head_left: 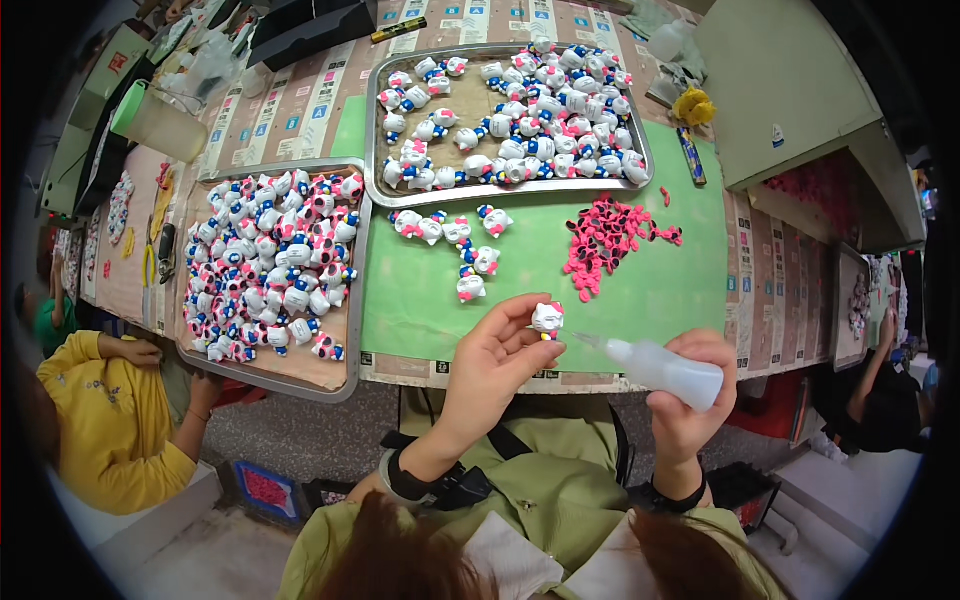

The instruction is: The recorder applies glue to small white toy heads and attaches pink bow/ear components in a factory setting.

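Note:
Between the thumb and fingers of my left hand [500,350] is a small white cat figurine [548,318] with a pink bow, held upright over the near edge of the green mat [420,310]. My right hand [695,395] grips a translucent squeeze bottle [675,372]. Its thin nozzle [588,340] points left at the figurine; whether the tip touches it I cannot tell. Past my hands lies a pile of small pink and black sunglasses-shaped pieces [605,240]. Several loose cat figurines [470,287] lie on the mat to the left of that pile.
A metal tray [372,150] of white and blue figurines stands at the back. Another tray [360,330], at left, holds figurines, many wearing pink glasses. A grey cabinet [780,80] is at back right. Pliers [149,262] lie far left. A person in yellow [110,430] sits at left.

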`<action>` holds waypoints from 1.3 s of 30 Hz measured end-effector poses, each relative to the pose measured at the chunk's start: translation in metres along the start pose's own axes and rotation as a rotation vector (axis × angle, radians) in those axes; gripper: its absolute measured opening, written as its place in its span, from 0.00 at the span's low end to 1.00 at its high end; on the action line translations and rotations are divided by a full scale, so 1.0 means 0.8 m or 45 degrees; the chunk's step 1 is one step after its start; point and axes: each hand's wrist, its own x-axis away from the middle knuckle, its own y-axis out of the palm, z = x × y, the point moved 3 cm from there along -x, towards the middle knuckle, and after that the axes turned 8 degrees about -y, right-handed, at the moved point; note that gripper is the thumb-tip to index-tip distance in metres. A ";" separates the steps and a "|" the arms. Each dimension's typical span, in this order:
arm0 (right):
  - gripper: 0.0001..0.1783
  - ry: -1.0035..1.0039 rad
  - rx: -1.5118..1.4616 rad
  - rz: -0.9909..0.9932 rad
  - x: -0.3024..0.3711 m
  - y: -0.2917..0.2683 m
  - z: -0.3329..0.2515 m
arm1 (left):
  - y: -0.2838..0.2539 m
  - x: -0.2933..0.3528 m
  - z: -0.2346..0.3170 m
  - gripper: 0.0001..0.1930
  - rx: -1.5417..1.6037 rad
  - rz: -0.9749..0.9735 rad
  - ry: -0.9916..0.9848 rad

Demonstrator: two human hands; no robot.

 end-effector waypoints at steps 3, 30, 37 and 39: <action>0.26 -0.043 0.059 -0.034 0.003 0.000 -0.001 | 0.000 -0.001 -0.002 0.19 0.019 0.016 0.019; 0.24 -0.022 0.071 -0.020 0.003 -0.004 0.001 | 0.006 0.003 0.002 0.16 0.191 -0.064 -0.063; 0.24 -0.034 0.108 -0.040 0.001 -0.002 0.002 | 0.005 0.004 0.002 0.17 0.213 -0.066 -0.076; 0.24 -0.023 0.128 -0.036 0.001 -0.002 0.001 | 0.004 0.005 0.003 0.17 0.194 -0.049 -0.062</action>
